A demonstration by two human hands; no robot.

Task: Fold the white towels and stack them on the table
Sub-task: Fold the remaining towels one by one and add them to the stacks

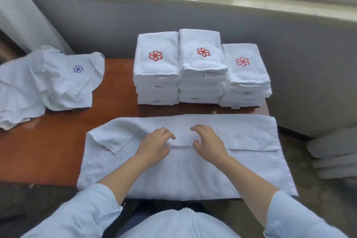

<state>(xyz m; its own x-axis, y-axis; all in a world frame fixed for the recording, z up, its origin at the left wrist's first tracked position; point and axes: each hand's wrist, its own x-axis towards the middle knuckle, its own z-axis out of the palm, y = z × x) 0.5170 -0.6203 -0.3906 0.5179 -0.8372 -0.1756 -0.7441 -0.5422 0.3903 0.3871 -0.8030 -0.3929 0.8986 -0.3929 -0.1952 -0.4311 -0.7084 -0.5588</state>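
Note:
A white towel (241, 162) lies spread across the near edge of the brown table (48, 145), its far long side folded toward me; the left end of that flap is rumpled and turned over. My left hand (154, 145) rests on the fold's edge near the middle, fingers loosely bent. My right hand (208, 141) hovers or rests just right of it, fingers spread and slightly curved. At the table's back stand three stacks of folded white towels with red pinwheel logos: left (156, 67), middle (201, 63), right (245, 75).
A heap of unfolded white towels (44, 83), one showing a purple logo, covers the table's left end. A wall and window sill (212, 0) rise behind. More white folded cloth (334, 152) sits off the table at the right.

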